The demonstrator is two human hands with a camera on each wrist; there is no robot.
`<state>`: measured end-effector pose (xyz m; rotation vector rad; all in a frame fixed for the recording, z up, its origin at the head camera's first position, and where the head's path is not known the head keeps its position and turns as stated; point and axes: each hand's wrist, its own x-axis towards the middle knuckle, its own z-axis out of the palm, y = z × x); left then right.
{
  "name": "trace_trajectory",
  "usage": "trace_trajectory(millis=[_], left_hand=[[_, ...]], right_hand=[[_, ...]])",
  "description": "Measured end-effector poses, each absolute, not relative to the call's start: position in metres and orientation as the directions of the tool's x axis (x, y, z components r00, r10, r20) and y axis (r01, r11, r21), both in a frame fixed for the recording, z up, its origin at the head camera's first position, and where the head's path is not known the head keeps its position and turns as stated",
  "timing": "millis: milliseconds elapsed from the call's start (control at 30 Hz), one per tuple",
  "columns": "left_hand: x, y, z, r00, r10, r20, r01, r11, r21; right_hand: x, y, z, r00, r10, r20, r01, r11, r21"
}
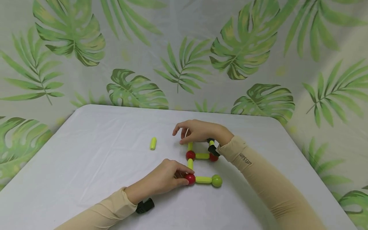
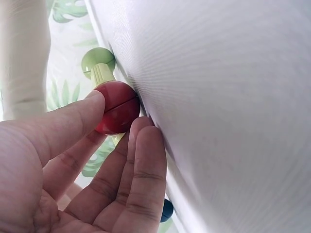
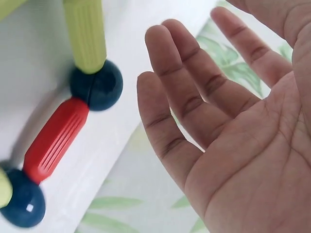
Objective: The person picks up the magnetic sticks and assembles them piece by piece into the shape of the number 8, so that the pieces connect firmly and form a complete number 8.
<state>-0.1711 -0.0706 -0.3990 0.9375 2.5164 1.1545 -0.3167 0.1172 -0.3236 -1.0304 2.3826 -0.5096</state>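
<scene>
My left hand [image 1: 165, 179] pinches a red ball [image 2: 116, 107] at the near corner of a ball-and-rod construction on the table. From that ball a yellow-green rod [image 1: 203, 180] runs right to a green ball [image 1: 217, 180]. Another rod leads away to a second red ball [image 1: 190, 155], joined by a further rod [image 1: 202, 156] to a third. Above the far part hovers my right hand [image 1: 198, 130], fingers relaxed and holding nothing. Beneath it, in the right wrist view, a red rod [image 3: 56, 141] links two blue balls [image 3: 104, 86]; the hand mostly hides this part in the head view.
A loose yellow-green rod [image 1: 153, 143] lies on the white-covered table [image 1: 95, 150], left of the construction. Behind the table's far edge hangs a leaf-patterned cloth [image 1: 189, 57]. Black straps with wrist cameras [image 1: 145, 206] sit on both wrists.
</scene>
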Motion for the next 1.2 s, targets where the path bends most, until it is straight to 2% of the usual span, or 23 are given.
trace_trajectory(millis=[300,600,933,1200], left_hand=[[-0.172,-0.072,-0.399,-0.764,0.641,0.072,0.473,0.481,0.738],[-0.173,-0.072,-0.4,-0.759,0.645,0.088,0.483,0.466,0.741],[-0.171,-0.073,-0.4,-0.761,0.641,0.105,0.495,0.468,0.732],[-0.17,-0.074,-0.4,-0.756,0.645,0.108,0.501,0.465,0.73]], right_hand=[[-0.329,0.076,-0.325,-0.573,-0.76,-0.305,-0.63,0.647,-0.43],[-0.331,0.041,-0.345,-0.529,-0.795,-0.297,-0.684,0.606,-0.405],[-0.325,0.019,-0.352,-0.502,-0.814,-0.293,-0.733,0.58,-0.355],[-0.325,0.012,-0.354,-0.503,-0.812,-0.295,-0.737,0.582,-0.345]])
